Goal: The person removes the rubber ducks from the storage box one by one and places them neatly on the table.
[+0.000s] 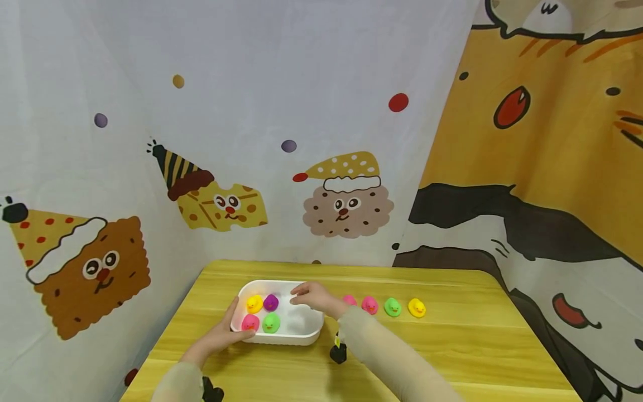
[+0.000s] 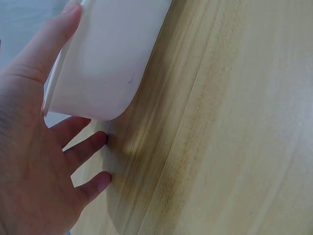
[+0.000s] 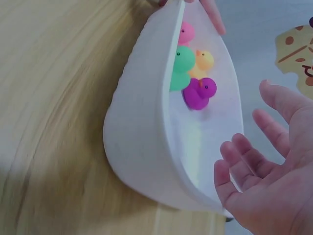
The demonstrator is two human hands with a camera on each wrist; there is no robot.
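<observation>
Ducks [image 1: 271,322] appear, four inside one tray [image 1: 304,319], four outside.

Right half of white tray [image 1: 303,322] free below right hand [image 1: 317,297]; four ducks [image 1: 271,323] crowd left half.

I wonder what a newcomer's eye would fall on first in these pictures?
Probably the four bright ducks in the left half of the white tub, whose left end the left hand holds. Next, perhaps, the right hand above the tub's right half. Behind the table, cartoon snacks in party hats also catch attention.
</observation>
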